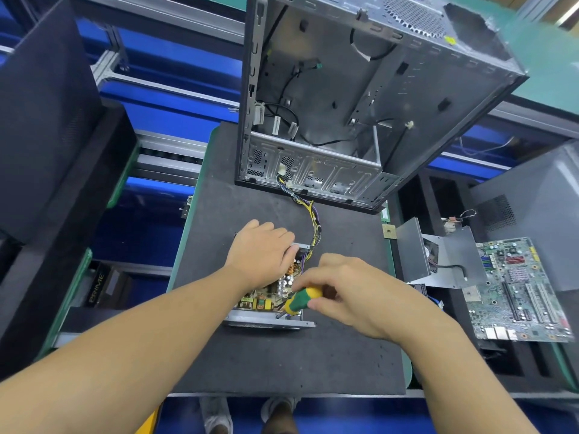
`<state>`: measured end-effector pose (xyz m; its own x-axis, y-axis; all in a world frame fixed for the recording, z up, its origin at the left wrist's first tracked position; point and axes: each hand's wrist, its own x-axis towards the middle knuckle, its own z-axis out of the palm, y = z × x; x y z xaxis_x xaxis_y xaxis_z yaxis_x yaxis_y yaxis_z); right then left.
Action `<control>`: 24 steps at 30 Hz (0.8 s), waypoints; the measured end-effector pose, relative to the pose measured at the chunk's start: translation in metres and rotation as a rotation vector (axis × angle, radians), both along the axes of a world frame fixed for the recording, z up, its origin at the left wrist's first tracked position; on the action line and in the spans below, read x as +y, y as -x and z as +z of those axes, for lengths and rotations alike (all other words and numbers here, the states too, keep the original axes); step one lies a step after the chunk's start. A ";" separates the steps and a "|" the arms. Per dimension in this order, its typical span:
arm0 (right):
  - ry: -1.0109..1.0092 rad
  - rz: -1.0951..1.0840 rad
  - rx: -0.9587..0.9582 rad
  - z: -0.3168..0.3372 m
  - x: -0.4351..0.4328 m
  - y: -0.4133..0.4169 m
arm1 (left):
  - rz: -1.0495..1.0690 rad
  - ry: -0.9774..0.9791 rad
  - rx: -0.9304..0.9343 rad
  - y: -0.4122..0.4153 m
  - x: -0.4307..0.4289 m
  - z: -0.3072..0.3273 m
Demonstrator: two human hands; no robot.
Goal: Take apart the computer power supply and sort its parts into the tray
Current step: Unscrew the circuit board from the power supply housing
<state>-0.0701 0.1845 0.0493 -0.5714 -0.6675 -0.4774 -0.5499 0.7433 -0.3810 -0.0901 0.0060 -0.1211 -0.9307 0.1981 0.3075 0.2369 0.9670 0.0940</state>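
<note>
Fingers of my right hand clamp the green-yellow screwdriver, tip down into the opened power supply at 6 o'clock from the computer case, while my left hand curls over its 11 o'clock rim, probably bracing it.

Probably an electronics teardown workshop: gutted computer case, loose motherboard, dark matted bench.

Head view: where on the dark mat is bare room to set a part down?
Bare mat lies along the near edge before the power supply, in the left strip beside the computer case, and right of the cable bundle. Crowded at the centre: left hand holds the power supply, right hand grips the screwdriver.
</note>
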 end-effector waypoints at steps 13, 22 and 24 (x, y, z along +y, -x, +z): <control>0.127 -0.036 0.005 -0.008 -0.008 -0.013 | -0.002 -0.012 0.005 0.001 0.001 -0.001; 0.057 -0.081 0.039 -0.006 -0.006 -0.008 | -0.003 0.018 -0.013 -0.001 -0.001 0.002; 0.034 -0.025 0.063 -0.003 -0.006 -0.008 | -0.001 0.026 -0.021 -0.001 0.000 0.002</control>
